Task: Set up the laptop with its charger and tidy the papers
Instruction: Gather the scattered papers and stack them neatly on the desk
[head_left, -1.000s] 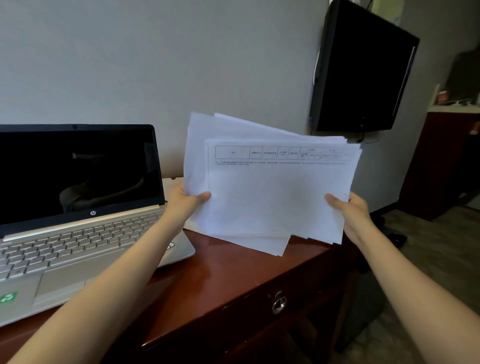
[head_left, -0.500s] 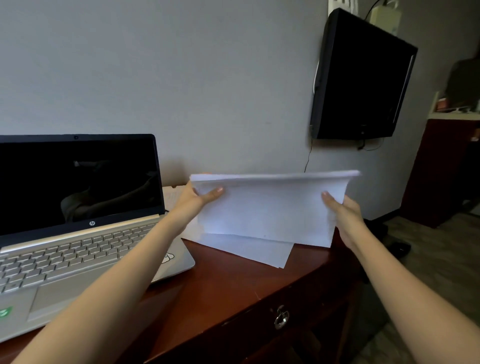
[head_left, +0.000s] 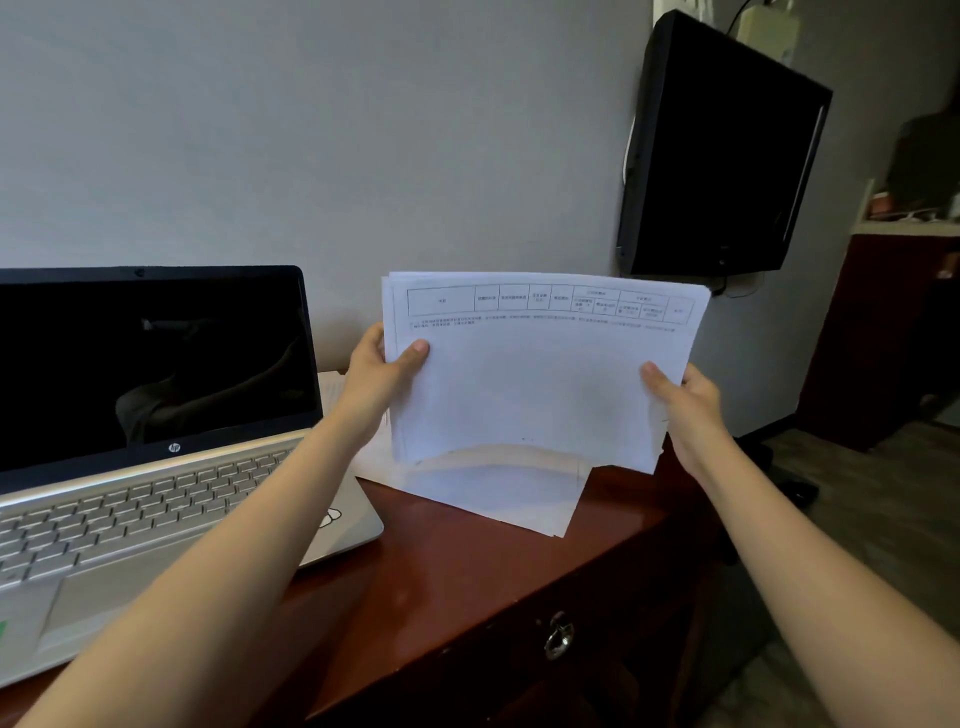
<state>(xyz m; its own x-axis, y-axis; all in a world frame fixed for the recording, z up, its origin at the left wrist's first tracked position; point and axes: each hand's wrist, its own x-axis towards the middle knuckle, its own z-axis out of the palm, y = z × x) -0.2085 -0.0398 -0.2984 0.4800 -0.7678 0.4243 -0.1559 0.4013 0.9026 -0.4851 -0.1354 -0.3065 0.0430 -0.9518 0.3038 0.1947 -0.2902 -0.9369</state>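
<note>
Stack of papers: white sheets, held upright above the right part of the counter, edges nearly squared. The front sheet carries a printed table along its top edge and a line of small text below; the print is too small to read. The lower edge of the stack hangs just above the sheet listed next; whether it touches cannot be told.

Loose sheet: white, lying flat on the counter under the held stack, one corner pointing toward the front edge. More paper shows at the wall behind the left hand, partly hidden.

Left hand: closed on the left edge of the stack, thumb on the front sheet, fingers behind.

Right hand: closed on the right edge of the stack, thumb on the front, fingers behind.

Laptop: silver body, open, dark screen, standing on the left part of the counter, keyboard toward the wearer. Its right front corner lies near the loose sheet. No charger or cable can be made out at the laptop.

Counter: dark red-brown wood, glossy. One drawer in its front, shut, with a metal ring pull; contents hidden.

Wall screen: black, mounted on the wall above and to the right of the stack.
</note>
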